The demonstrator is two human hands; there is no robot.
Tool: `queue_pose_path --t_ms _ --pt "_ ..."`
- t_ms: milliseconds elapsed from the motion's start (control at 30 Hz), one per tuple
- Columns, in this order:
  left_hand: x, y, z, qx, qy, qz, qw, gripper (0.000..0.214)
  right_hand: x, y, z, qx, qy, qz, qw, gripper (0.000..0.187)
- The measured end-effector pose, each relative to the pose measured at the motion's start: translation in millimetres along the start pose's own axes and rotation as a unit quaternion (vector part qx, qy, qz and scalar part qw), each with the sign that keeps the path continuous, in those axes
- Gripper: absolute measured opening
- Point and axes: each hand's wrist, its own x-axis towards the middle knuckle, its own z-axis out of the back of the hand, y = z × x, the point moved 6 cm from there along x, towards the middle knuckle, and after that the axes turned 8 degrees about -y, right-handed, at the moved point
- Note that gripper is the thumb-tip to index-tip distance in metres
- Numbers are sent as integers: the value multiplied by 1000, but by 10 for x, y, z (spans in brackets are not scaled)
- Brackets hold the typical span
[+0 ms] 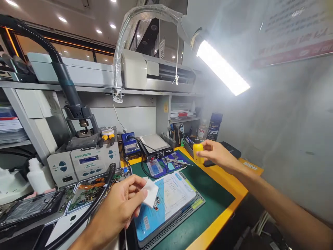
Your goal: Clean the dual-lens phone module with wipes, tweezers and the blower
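My left hand [125, 201] is closed in a pinch on a folded white wipe [151, 193] above the workbench. Just under the wipe, a small electronic part [156, 204] lies on a blue-and-white box [171, 198]. At the far right of the bench, my right hand [214, 152] has its thumb across the front of a yellow bottle [197, 156], with the other fingers at its far side. This bottle has a dark top and stands upright on the yellow tabletop.
A green mat [208, 205] covers the bench, with tweezers [179, 161] lying farther back. On the left stand a hot-air station [90, 161] and opened devices with circuit boards [85, 194]. A black hose [104, 194] crosses there. Overhead hangs a bright lamp [221, 66].
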Motion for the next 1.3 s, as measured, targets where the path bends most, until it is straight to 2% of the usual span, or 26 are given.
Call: queue_pose_path --t_ms 100,233,367,500,800,933,1033,1167,1300 --pt "33 45 18 8 -9 11 1000 39 392 -204 -11 -30 -60 -32 997 31" --pt "78 102 47 20 -14 33 999 43 768 -377 -232 -82 -82 -78 990 32" --pt "86 125 59 26 -14 52 998 42 971 -479 -471 -138 -85 -112 980 32" --pt "68 123 27 12 4 76 997 38 1080 -573 -619 -180 -76 -130 972 32" --pt "94 148 -85 12 22 120 992 35 1161 -742 -687 -232 -59 -113 964 33" --pt "114 189 -69 16 28 139 990 40 1178 -767 -683 -250 -45 -102 962 33" --pt "129 204 -28 6 21 154 988 48 1147 -752 -606 -263 -25 -83 961 32" --pt "140 200 -7 -14 14 169 985 55 990 -649 -491 -266 43 -35 962 32" --pt "146 216 -15 -19 12 175 984 55 787 -486 -652 -249 153 26 956 30"
